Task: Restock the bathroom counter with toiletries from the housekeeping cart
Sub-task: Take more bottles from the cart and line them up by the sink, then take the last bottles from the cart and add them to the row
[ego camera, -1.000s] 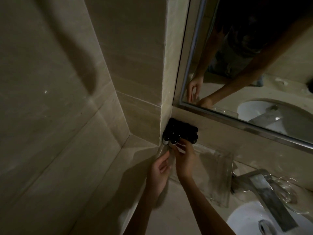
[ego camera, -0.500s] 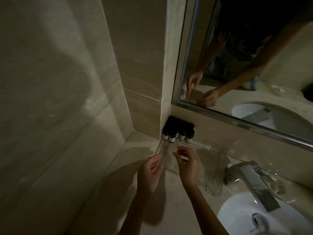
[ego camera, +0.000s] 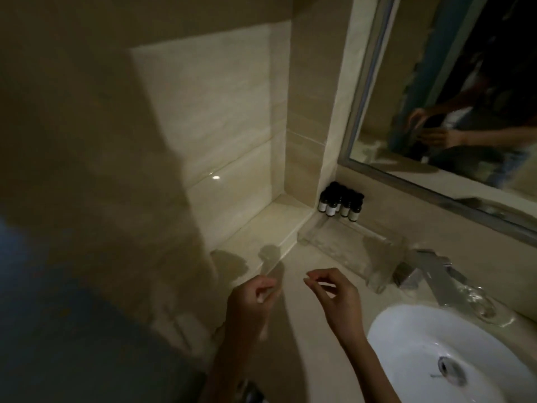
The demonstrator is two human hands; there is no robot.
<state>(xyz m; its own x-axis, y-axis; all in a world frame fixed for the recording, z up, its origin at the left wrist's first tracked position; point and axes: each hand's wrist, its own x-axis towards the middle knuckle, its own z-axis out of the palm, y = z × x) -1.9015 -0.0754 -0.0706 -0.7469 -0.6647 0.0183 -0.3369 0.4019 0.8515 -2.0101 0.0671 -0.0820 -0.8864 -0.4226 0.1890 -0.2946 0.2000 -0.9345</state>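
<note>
from my feed the toiletry bottles (ego camera: 340, 205) read as a tight cluster of small dark bottles with black caps and pale labels. they stand upright, with four labels facing me in the front row and more caps packed behind. they sit in the corner of the tabletop (ego camera: 302, 338), against the wall just below the lower left corner of the mirror (ego camera: 453, 82), at the far left end of a clear tray (ego camera: 351, 251). the light is too dim for me to tell whether they stand inside the tray or just behind its rim. both hands are empty: the left hand (ego camera: 250, 303) hangs with its fingers loosely curled, and the right hand (ego camera: 334, 298) has thumb and forefinger drawn close together with nothing between them. both hover above the tabletop, well apart from the bottles, left of the white sink (ego camera: 406, 338) and the square faucet (ego camera: 430, 271). a second ago the right hand's fingers were on the front bottles, with the left just beside them. half a second ago both hands hovered at the tray's near edge. now they have drawn back toward me, the bottles keep their place in the corner, and my view shows more of the left wall.
</note>
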